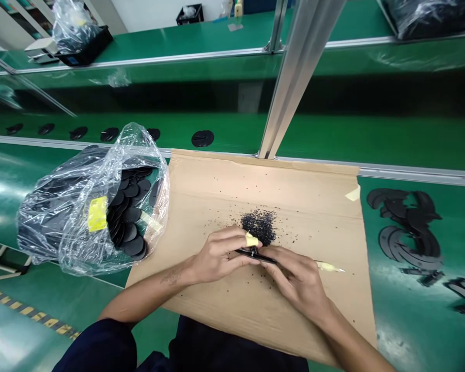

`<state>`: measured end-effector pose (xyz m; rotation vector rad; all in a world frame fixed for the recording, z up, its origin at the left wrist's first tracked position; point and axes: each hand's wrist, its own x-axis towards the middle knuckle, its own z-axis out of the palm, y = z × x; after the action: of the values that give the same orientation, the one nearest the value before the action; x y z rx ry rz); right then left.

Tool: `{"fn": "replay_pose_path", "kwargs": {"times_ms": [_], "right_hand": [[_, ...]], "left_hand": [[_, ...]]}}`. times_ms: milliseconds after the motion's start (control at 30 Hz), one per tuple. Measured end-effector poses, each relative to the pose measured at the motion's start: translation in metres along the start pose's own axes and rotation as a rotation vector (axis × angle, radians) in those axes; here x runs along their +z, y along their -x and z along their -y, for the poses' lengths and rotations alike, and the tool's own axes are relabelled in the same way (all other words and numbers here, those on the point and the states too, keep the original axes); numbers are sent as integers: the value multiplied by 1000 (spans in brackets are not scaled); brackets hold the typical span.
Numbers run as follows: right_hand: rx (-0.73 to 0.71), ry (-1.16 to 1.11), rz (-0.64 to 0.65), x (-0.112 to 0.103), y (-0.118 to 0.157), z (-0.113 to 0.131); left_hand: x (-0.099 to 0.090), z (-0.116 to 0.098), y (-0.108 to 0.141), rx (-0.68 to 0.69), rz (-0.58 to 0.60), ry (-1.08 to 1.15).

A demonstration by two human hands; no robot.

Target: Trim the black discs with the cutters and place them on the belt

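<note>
My left hand (pixel 220 256) and my right hand (pixel 296 279) meet above a flattened cardboard sheet (pixel 306 206). The left hand, with yellow tape on one finger, grips a small black piece (pixel 256 255), probably a disc seen edge-on. My right hand holds a slim tool with a pale yellow taped handle (pixel 328 266), whose working end is hidden by my fingers. Just beyond my hands lies a heap of black crumbs (pixel 259 227), with more scattered across the cardboard. To the left sits a clear plastic bag (pixel 62 227) full of black discs (pixel 129 217).
Black discs (pixel 202 138) stand in a row on the green bench beyond a metal rail (pixel 411 171). Curved black pieces (pixel 405 243) lie to the right of the cardboard. An upright aluminium post (pixel 300 77) rises at the sheet's far edge.
</note>
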<state>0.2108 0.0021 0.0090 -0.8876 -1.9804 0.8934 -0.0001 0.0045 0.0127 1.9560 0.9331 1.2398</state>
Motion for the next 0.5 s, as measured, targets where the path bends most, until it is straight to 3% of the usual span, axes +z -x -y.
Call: {"fn": "replay_pose_path", "kwargs": {"times_ms": [167, 500], "right_hand": [[-37, 3, -7, 0, 0, -1], [-29, -78, 0, 1, 0, -2]], "left_hand": [[0, -2, -2, 2, 51, 3], [0, -2, -1, 21, 41, 37]]}}
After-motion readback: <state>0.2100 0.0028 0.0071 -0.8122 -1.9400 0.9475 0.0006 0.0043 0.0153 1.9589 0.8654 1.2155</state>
